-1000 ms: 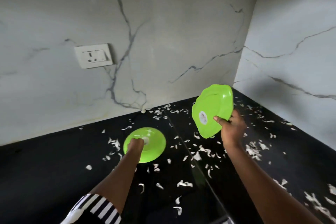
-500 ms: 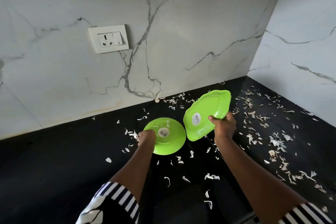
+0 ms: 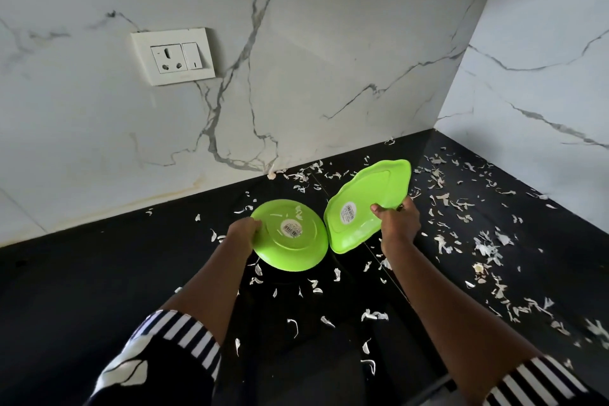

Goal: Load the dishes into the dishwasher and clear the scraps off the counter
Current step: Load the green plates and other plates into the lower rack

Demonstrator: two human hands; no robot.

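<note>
My left hand [image 3: 244, 231] grips the left rim of a round green plate [image 3: 290, 249], its underside with a barcode sticker turned toward me. My right hand [image 3: 397, 224] grips the right edge of a scalloped green plate [image 3: 365, 204], also tilted with its stickered underside facing me. The two plates are held side by side above the black counter [image 3: 82, 273], their edges nearly touching. White scraps [image 3: 487, 244] lie scattered over the counter, thickest on the right and near the back corner.
A white marble wall with a socket and switch plate [image 3: 173, 56] stands behind the counter. A second marble wall [image 3: 543, 92] closes the right side, forming a corner. More scraps [image 3: 372, 315] lie under my arms.
My left hand has lifted the round plate off the counter and tilted it up. My right hand has brought the scalloped plate lower, next to it. The view has tilted down slightly.
</note>
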